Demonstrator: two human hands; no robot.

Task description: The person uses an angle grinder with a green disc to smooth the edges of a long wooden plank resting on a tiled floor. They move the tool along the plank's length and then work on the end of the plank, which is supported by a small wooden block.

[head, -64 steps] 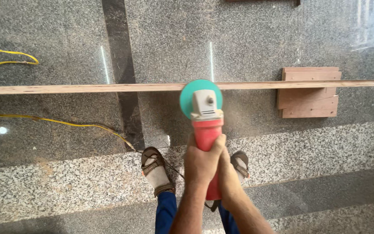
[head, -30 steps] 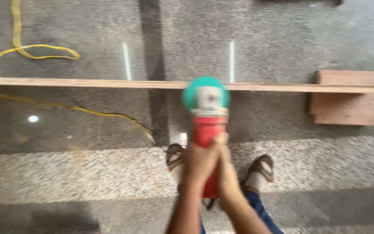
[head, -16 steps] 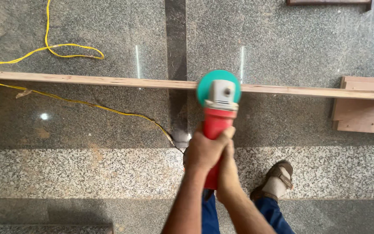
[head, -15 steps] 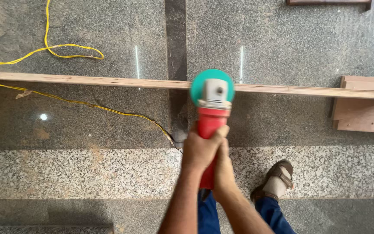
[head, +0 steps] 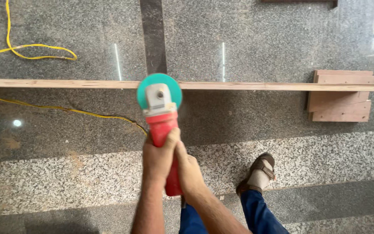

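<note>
Red grinder [head: 165, 143] body, hidden under hands [head: 169, 162]

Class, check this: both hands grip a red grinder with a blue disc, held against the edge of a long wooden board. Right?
Not quite: the head view shows the disc is green. Both the left hand and right hand do grip the red grinder against the wooden board.

The red grinder [head: 161, 117] has slid leftward along the wooden plank [head: 65, 83], away from the blocks [head: 341, 96]
</note>
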